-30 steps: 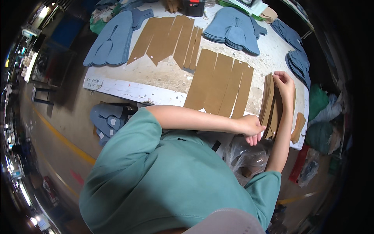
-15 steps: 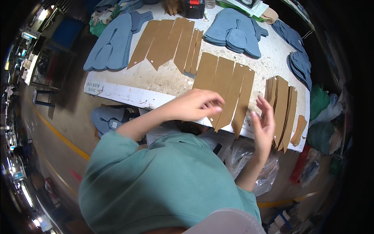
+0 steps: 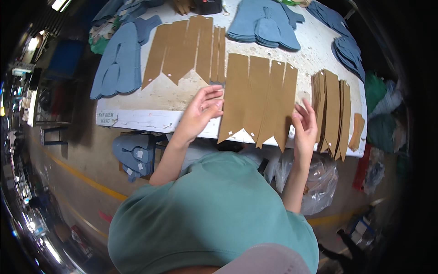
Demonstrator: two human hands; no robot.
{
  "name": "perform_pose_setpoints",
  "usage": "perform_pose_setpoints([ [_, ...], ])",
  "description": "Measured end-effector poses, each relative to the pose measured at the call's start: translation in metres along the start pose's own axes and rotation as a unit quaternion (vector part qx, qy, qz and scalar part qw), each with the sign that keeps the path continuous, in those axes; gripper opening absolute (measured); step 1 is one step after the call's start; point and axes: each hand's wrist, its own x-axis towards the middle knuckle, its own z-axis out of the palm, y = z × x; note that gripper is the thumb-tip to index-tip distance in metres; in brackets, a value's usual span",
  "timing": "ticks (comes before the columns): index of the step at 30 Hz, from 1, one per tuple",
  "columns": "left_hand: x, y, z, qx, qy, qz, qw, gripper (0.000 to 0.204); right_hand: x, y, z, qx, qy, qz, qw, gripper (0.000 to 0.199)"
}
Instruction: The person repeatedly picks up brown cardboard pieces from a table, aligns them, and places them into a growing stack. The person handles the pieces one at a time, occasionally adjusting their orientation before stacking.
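Observation:
Brown strips (image 3: pixel 259 96) with pointed lower ends lie side by side at the table's near edge, small white stickers on several of them. My left hand (image 3: pixel 200 114) is at their left edge, fingers outstretched and thumb apart, holding nothing. At their right edge my right hand (image 3: pixel 305 124) is also open, fingers slightly bent, palm turned toward the strips. Whether either hand touches the outer strips I cannot tell. Further right lie stacks of similar brown strips (image 3: pixel 332 114), with a small bundle of brown pieces (image 3: pixel 356 131) beyond them.
Another row of brown strips (image 3: pixel 179 52) lies further back on the white table (image 3: pixel 150 102). Stacks of blue cut pieces stand at left (image 3: pixel 119 66), at the back (image 3: pixel 263 25) and at the right edge (image 3: pixel 349 55). Below the table are blue pieces (image 3: pixel 134 153) and a clear plastic bag (image 3: pixel 321 182).
My left hand has moved from over the strips to their left edge, its fingers now pointing away from me. My right hand stays by the right edge. The whole view has shifted a little.

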Motion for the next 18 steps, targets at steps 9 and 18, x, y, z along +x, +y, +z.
perform_pose_setpoints([
  [9, 0.011, 0.0, 0.002, 0.06, -0.001, 0.017, 0.998, 0.031, 0.001, -0.007, -0.005, 0.183, -0.037, 0.089, 0.978, 0.049],
  [18, 0.008, 0.005, 0.004, 0.061, 0.002, 0.004, 0.998, 0.035, 0.005, 0.004, 0.02, 0.051, -0.109, 0.058, 0.991, 0.052],
])
